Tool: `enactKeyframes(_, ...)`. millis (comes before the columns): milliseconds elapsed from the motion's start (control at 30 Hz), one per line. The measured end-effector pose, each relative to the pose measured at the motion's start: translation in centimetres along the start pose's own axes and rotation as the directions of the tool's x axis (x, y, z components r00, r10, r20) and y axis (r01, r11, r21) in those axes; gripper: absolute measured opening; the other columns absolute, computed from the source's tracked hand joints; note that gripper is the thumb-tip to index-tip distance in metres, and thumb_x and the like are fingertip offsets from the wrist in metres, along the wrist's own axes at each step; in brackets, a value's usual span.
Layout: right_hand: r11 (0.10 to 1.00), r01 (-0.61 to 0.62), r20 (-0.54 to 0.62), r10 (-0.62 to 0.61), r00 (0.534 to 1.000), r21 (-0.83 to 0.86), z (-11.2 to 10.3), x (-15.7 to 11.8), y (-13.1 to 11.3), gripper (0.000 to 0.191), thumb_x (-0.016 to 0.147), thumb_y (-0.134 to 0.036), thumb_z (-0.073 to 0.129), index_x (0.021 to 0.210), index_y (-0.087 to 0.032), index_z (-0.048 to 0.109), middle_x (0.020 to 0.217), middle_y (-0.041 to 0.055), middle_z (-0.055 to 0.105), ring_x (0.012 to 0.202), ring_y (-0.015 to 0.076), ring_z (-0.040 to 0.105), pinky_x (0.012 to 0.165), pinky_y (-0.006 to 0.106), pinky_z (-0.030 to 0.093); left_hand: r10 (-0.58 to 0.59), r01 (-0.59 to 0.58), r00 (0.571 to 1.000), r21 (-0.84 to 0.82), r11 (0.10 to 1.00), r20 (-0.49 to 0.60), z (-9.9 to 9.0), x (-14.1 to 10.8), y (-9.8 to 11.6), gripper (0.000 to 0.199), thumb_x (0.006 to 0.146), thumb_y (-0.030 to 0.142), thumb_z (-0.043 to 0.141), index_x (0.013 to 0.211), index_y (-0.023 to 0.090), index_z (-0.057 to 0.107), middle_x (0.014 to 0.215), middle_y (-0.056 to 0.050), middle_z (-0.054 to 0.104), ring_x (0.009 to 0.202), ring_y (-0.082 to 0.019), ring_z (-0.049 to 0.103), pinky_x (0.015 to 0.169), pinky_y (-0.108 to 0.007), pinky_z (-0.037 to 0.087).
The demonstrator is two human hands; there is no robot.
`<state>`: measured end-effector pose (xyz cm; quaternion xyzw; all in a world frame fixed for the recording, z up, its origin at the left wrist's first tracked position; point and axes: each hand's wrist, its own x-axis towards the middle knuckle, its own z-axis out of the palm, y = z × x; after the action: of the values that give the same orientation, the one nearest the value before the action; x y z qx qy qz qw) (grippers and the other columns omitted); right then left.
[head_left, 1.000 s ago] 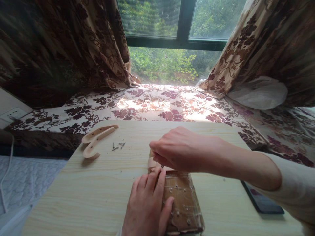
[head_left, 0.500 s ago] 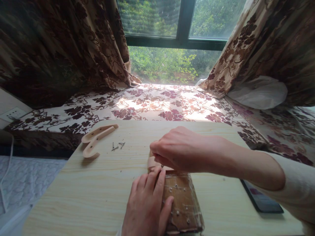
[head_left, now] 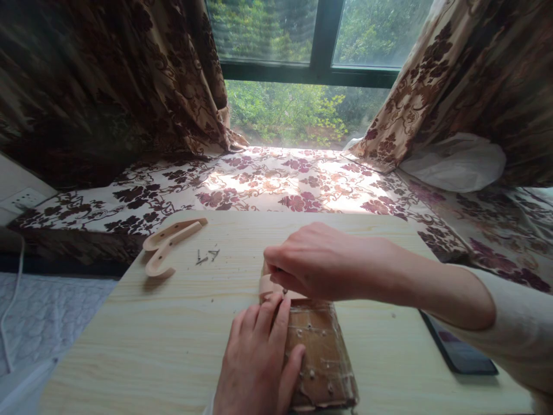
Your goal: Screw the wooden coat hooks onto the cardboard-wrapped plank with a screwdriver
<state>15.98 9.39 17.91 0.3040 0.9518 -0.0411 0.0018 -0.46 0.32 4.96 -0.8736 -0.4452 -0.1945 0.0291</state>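
A brown block (head_left: 317,351) wrapped in clear tape, with several small holes, lies on the pale wooden table (head_left: 164,340). Across its far end rests a light wooden piece (head_left: 268,286). My left hand (head_left: 259,351) lies over the block's left side, fingers spread and fingertips against the wooden piece. Above that piece my right hand (head_left: 302,259) is closed in a fist-like grip, and what it holds is hidden. A small screw (head_left: 284,291) shows between the hands. Two curved wooden hooks (head_left: 162,266) with dark holes lie at the table's far left.
Several loose screws (head_left: 207,256) lie right of the hooks. A phone (head_left: 460,343) rests under my right forearm. Beyond the table stretches a flower-patterned cloth ledge (head_left: 259,178), with a white plastic bag (head_left: 458,161) at right, below curtains and a window.
My right hand has shifted very slightly over the wooden piece, and its forearm sits a little higher. My left hand is unmoved.
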Motion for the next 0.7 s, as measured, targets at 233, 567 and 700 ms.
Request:
enactKeyframes(233,0.997,0.053,0.132,-0.061,0.989,0.059,-1.07,-0.18,-0.58,0.012,0.084,-0.015,0.053,0.075,-0.016,0.060,0.072,0.0011,0.064,0.052,0.0092,0.036,0.050,0.026,0.024,-0.067,0.069,0.996,-0.033,0.997,0.059,-0.18,-0.19,0.08,0.048,0.084,0.029,0.056,0.130,0.017,0.047,0.119,-0.007,0.059,0.101,-0.024,0.053,0.088,-0.038,0.045)
enactKeyframes(567,1.000,-0.026,0.045,0.026,0.999,-0.018,-0.34,0.23,-0.18,0.019,0.087,-0.022,0.050,0.073,-0.016,0.061,0.056,-0.0006,0.055,0.046,0.0098,0.026,0.047,0.029,0.018,-0.005,0.005,1.000,-0.004,1.000,-0.025,-0.14,0.18,-0.05,0.050,0.081,0.024,0.056,0.128,0.013,0.047,0.122,-0.010,0.058,0.102,-0.025,0.054,0.087,-0.040,0.045)
enactKeyframes(700,0.999,0.036,0.104,-0.039,0.994,0.030,-1.03,-0.09,-0.65,0.014,0.085,-0.018,0.053,0.074,-0.017,0.060,0.066,0.0001,0.061,0.050,0.0091,0.033,0.049,0.027,0.022,-0.049,0.050,0.998,-0.024,0.998,0.028,-0.22,0.06,0.07,0.046,0.082,0.027,0.057,0.127,0.016,0.049,0.118,-0.008,0.060,0.099,-0.025,0.054,0.085,-0.039,0.046)
